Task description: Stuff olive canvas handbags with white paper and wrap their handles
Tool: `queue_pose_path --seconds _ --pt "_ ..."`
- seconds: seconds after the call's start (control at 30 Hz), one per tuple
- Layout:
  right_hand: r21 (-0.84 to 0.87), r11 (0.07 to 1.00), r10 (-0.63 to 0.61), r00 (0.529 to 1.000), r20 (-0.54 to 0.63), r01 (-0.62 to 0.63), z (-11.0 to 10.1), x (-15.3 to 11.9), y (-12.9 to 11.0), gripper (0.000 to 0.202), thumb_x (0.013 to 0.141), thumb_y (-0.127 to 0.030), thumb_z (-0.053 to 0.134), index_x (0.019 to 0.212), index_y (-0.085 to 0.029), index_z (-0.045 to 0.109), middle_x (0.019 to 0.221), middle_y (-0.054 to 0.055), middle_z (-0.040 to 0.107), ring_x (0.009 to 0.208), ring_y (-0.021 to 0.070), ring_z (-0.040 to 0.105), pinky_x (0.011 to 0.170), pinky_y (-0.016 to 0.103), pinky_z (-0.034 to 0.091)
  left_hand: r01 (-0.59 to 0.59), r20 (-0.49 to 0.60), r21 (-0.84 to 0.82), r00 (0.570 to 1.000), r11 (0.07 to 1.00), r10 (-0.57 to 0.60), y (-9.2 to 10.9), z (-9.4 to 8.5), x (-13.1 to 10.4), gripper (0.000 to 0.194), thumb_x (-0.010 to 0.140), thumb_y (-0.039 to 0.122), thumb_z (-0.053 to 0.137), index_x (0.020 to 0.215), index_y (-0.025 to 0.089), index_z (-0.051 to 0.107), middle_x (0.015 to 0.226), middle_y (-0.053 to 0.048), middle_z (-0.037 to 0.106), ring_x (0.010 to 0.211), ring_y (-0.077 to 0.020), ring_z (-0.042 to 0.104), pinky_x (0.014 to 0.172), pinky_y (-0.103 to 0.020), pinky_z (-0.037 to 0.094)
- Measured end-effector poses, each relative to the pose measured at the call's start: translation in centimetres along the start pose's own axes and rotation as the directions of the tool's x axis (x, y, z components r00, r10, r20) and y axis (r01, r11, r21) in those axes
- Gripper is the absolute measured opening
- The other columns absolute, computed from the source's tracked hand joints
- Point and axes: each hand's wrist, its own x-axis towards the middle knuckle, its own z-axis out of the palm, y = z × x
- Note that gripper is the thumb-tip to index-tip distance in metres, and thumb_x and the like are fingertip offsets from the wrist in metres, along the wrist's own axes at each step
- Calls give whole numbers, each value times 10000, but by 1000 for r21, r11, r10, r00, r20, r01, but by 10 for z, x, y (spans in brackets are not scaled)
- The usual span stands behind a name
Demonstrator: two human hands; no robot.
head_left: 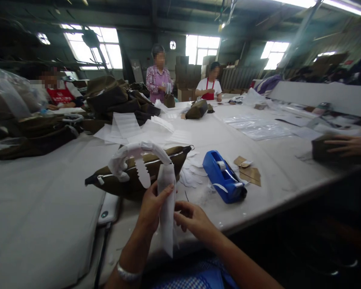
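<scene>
Upright in my left hand (153, 204) is a folded strip of white paper (167, 200), pressed under the thumb. Its top meets the end of a strap (138, 148) wrapped in white, which arches over an olive-brown zipped bag (147, 166). My right hand (191, 216) is closed at the paper's right edge, fingers curled and thumb against it; the exact grip is partly hidden. A white piece with a toothed edge (142, 170) hangs from the strap in front of the bag. A blue tape dispenser (219, 176) stands right of the bag.
Brown cardboard tags (249, 173) lie beyond the dispenser. White paper sheets (126, 126) and piled dark bags (114, 96) are behind. A phone-like device (108, 208) with a cable is at left. Co-workers sit or stand across the table; another person's hand (351, 144) touches a dark bag at right.
</scene>
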Motion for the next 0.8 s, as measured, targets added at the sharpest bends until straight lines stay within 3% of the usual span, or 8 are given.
queue_pose_path --seconds 0.07,0.17,0.3,0.4,0.53,0.6,0.7,0.8 --pt "-21 1000 -19 1000 5 19 8 2 0 340 829 -394 725 1108 -199 729 1025 49 738 707 136 609 581 239 460 34 8 -62 999 997 -34 -1 4 0 424 695 448 860 937 146 687 808 -42 727 734 -167 656 627 -225 502" --pt "-286 955 -125 984 -128 84 19 9 0 182 781 -265 710 945 -187 717 882 22 716 687 140 601 646 264 466 38 5 -75 999 996 -38 -2 8 -2 445 706 456 849 980 152 674 866 -59 738 804 -201 688 669 -257 531" --pt "-583 798 -354 903 -244 155 32 6 4 112 685 -144 668 778 -182 618 731 -3 590 615 139 529 617 282 436 -94 -62 222 992 971 110 -6 9 -4 424 759 528 788 939 167 654 791 -48 737 737 -210 687 648 -273 510" --pt "-365 907 -283 944 -167 208 32 -5 6 82 756 -164 651 837 -179 644 828 21 626 668 146 591 629 267 484 -184 -104 481 959 857 265 -10 6 -2 397 797 569 731 859 189 639 654 1 676 621 -184 630 598 -260 454" --pt "42 996 -70 994 -81 74 26 -13 5 294 893 -432 652 1000 -161 695 881 43 667 645 152 655 610 274 541 -212 -116 552 938 807 326 -12 7 2 399 800 579 721 820 191 633 654 13 643 592 -158 573 579 -249 425" --pt "26 998 -55 988 -145 59 23 -10 4 318 872 -455 690 935 -145 721 760 20 649 572 137 627 563 255 509 -179 -113 473 959 863 261 -10 8 1 433 779 591 743 872 178 649 717 -6 670 609 -160 582 572 -251 438" --pt "0 998 -54 979 -195 56 18 -3 4 300 821 -441 753 835 -142 756 674 8 643 527 115 578 517 233 452 -87 -30 190 995 978 94 -7 4 -5 547 816 645 683 1072 162 666 883 -61 724 721 -199 650 595 -268 493" --pt "33 999 -17 973 -231 25 14 3 6 320 807 -467 767 841 -150 786 656 11 659 544 110 545 515 228 426 -35 74 41 997 999 32 -11 -8 -17 585 847 624 663 1214 169 643 1104 -110 732 970 -264 695 774 -323 559"
